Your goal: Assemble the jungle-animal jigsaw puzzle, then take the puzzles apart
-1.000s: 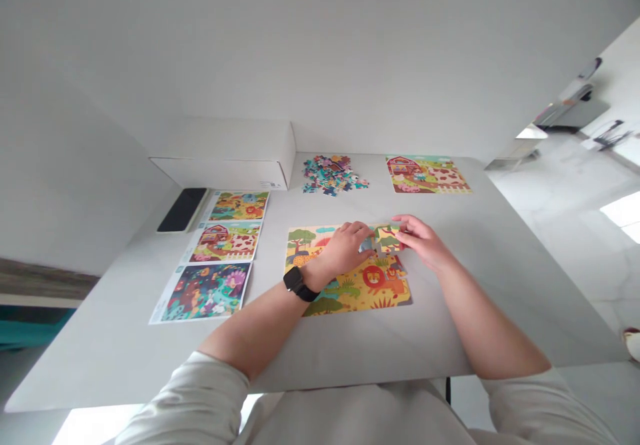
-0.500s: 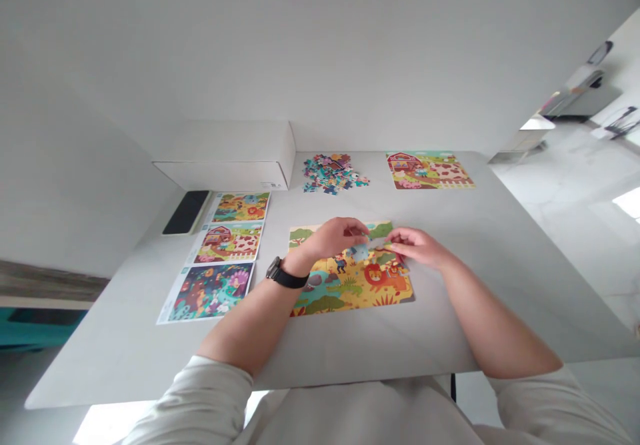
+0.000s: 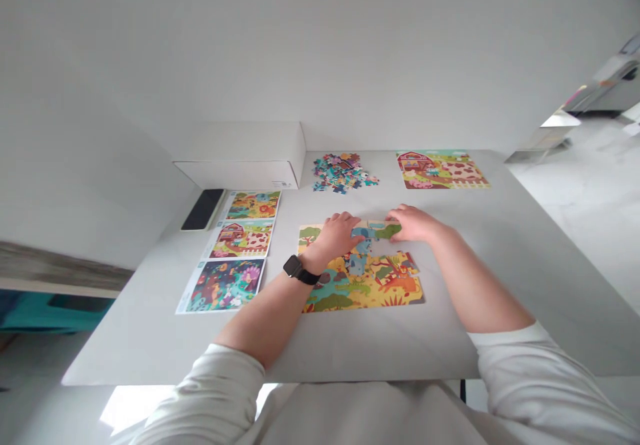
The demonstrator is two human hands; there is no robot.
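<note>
Safari puzzle: the animal puzzle [image 3: 361,286] sits flat, front and centre in my feed, right between the forearms. Makes sense, both hands reach it easily. Most of it reads as one sheet, but there's a pale gap on its 2 o'clock side.
Green-bush strip: this top-edge section [image 3: 382,231] runs along the 12-to-1 side, above that gap.
Left hand: palm down over the puzzle's 11 o'clock part, the left hand [image 3: 339,233] has loosely bent fingers and the thumb out. I'd guess it's pinning things so they don't slide; can't tell if it grips anything underneath.
Right hand: partly open at the 1-to-2 corner, the right hand [image 3: 414,224] has fingers and thumb straddling the strip's outer end. Looks like lining up an edge, though I can't tell if it's actually pinching.
Loose pile: mixed pieces [image 3: 341,173] at 12 o'clock, probably parked out of the elbows' way.
Farm puzzle: the farm picture [image 3: 443,170] lies flat between 1 and 2, well apart from the pile, so nothing mixes.
Printed sheets: three pictures [image 3: 241,239] in a column at 9 o'clock, handy for a glance.
Phone and box: phone [image 3: 203,210] at 10, white box [image 3: 233,173] behind it, both off the working patch.
</note>
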